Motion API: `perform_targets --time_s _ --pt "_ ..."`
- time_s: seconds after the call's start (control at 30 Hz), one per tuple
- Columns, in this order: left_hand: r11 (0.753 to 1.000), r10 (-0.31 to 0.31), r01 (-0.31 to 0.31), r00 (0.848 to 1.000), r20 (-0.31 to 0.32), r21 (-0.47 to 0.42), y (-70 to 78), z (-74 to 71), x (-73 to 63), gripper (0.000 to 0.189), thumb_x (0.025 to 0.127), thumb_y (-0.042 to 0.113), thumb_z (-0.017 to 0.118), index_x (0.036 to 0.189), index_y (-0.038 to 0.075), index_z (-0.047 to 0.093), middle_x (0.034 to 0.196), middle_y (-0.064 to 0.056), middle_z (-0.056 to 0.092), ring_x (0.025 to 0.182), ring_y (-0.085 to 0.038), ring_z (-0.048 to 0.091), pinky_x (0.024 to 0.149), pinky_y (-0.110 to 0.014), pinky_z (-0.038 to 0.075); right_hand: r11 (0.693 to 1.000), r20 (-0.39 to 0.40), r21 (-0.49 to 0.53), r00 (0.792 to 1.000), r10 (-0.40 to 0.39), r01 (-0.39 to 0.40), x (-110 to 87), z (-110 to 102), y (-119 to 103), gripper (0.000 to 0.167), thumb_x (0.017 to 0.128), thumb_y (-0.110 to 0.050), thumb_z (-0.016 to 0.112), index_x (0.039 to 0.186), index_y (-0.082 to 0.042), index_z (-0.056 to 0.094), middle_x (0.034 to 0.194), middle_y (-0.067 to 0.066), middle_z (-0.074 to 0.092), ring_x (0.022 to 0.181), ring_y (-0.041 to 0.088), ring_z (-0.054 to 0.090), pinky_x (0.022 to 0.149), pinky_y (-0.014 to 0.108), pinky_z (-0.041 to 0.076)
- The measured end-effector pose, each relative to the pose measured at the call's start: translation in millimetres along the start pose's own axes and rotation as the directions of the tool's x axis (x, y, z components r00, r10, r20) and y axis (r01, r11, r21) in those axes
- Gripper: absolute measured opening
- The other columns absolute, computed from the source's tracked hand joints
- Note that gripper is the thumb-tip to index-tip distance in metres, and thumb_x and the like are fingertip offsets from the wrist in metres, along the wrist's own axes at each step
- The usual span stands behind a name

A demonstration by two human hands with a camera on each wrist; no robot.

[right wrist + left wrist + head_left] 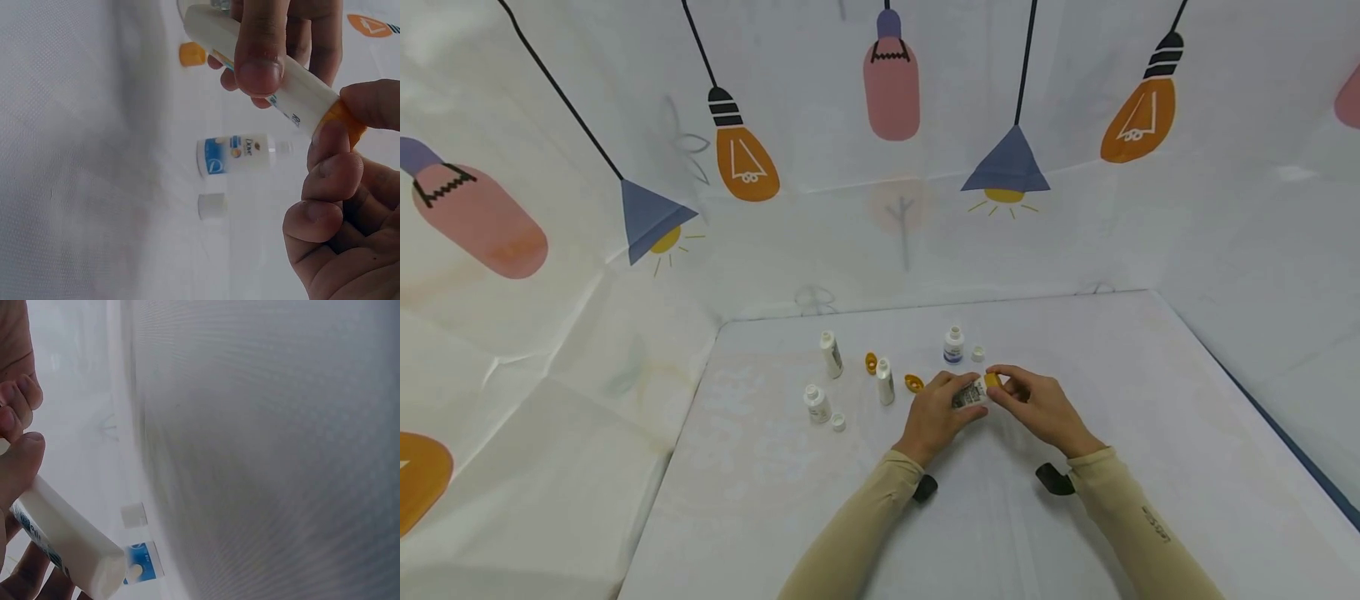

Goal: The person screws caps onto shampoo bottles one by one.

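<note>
My left hand [934,414] grips a small white bottle [970,395] with printing on its side, tilted above the table. At the bottle's end is an orange cap [992,380], pinched between the thumb and fingers of my right hand [1043,410]. The right wrist view shows this cap [353,128] against the bottle's end; fingers hide part of the joint. Just beyond the hands stands an uncapped white bottle with a blue lower label [953,347], marked Dove [234,153]. A white cap [977,353] lies beside it.
Left of the hands lie two orange caps, one nearer [913,383] and one farther [871,362]. Slim white bottles stand near them, one closer [885,383] and one farther back [831,357]. A wider uncapped bottle [817,405] and a white cap [838,422] are farther left.
</note>
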State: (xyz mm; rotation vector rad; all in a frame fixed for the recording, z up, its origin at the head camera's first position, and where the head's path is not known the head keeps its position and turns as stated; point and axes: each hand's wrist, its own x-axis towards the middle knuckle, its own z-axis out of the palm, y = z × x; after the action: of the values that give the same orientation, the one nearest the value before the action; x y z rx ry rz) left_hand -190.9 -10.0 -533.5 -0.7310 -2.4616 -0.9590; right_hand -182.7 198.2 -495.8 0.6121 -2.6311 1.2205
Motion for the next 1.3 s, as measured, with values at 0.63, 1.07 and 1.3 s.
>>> perform_targets --time_s 0.63,1.07,1.3 --pt "0.983 -0.059 0.080 0.990 0.125 -0.163 -1.4 1.3 -0.9 0.056 0.090 0.042 0.077 0.138 0.016 0.062 0.123 -0.001 0.066 0.101 -0.004 0.059 0.083 -0.015 0.048 0.994 0.088 0.099 0.995 0.044 -0.052 -2.7 5 6 0.053 0.095 -0.029 0.074 0.141 -0.008 0.057 0.096 0.004 0.066 0.076 0.015 0.061 0.064 0.027 0.052" --pt "0.988 -0.071 0.088 0.988 0.136 -0.124 0.4 1.5 5.7 0.058 0.092 0.046 0.073 0.140 0.015 0.060 0.124 0.002 0.068 0.108 -0.005 0.062 0.088 -0.020 0.051 0.996 0.019 0.085 0.999 -0.030 0.028 -11.8 5 9 0.053 0.095 -0.022 0.074 0.143 -0.009 0.054 0.092 -0.003 0.066 0.073 0.011 0.060 0.064 0.026 0.051" --pt "0.982 -0.095 0.115 0.986 0.134 -0.152 3.5 2.1 26.5 0.059 0.092 0.048 0.073 0.141 0.018 0.059 0.122 0.006 0.068 0.107 -0.003 0.061 0.088 -0.021 0.051 1.000 -0.041 0.004 0.999 -0.011 0.012 -23.2 -2 12 0.056 0.098 -0.021 0.071 0.147 -0.008 0.047 0.111 0.004 0.063 0.090 0.013 0.061 0.071 0.030 0.051"
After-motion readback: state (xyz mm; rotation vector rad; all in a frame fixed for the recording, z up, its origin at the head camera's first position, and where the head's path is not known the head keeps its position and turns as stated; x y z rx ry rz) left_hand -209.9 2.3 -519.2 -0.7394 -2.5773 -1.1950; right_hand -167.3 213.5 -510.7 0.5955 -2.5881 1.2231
